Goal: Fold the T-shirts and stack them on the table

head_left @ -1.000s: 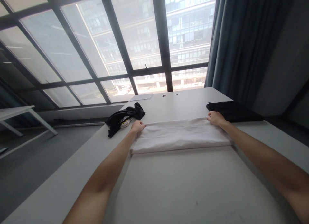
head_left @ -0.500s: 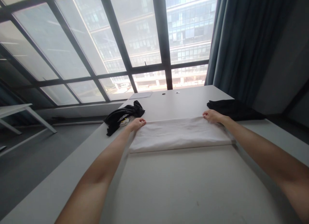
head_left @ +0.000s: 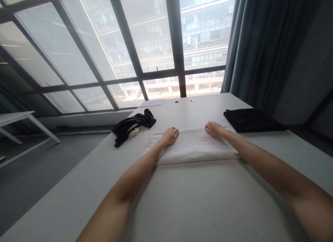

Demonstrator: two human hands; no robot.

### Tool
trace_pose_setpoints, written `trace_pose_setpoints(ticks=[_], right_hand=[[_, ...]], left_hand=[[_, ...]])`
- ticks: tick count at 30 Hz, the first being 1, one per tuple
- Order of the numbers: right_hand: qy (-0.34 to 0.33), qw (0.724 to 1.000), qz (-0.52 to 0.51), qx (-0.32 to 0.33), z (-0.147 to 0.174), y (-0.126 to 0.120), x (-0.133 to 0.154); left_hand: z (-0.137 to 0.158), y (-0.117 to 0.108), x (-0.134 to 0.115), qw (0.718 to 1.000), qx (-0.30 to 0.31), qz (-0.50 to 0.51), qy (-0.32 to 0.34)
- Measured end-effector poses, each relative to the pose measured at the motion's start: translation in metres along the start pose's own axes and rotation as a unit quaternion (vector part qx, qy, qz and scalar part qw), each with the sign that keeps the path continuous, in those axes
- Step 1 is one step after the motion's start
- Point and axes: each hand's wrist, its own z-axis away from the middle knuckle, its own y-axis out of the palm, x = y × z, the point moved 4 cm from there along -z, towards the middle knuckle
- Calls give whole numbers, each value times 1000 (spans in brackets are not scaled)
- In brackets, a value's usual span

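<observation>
A white folded cloth [head_left: 197,148] lies flat on the white table, its long sides running left to right. At its far edge, left of the middle, my left hand [head_left: 171,135] has its fingers curled down and closed on the fabric. Right of the middle, my right hand [head_left: 214,128] pinches the same far edge. The fingertips of both hands are partly hidden. My forearms reach across the two ends of the cloth and cover some of it.
A crumpled black garment [head_left: 134,125] with white lettering lies left of the cloth. Folded black fabric [head_left: 253,119] sits to the right. White sheets [head_left: 152,102] rest at the table's [head_left: 182,200] far left corner. Behind are windows and a dark curtain [head_left: 256,51].
Both hands have moved inward along the far edge, from near the cloth's corners toward its middle. The cloth has stayed in about the same place.
</observation>
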Motion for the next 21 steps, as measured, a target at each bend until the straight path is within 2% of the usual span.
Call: trace_pose_setpoints(ticks=[3,9,15,18,21], right_hand=[[22,1000,3,-19,0,-2,-3],[42,998,2,-40,2,-9,-15],[90,996,0,-1,13,-15,-39],[100,995,17,10,23,-22,-57],[128,991,21,19,35,-29,-78]], left_hand=[[1,-3,1,999,-1,-28,-24],[-5,-8,8,999,-22,-8,-37],[-5,-14,20,997,-38,-12,-67],[6,-25,39,995,-44,-36,-80],[25,-42,72,991,-48,-62,-110]])
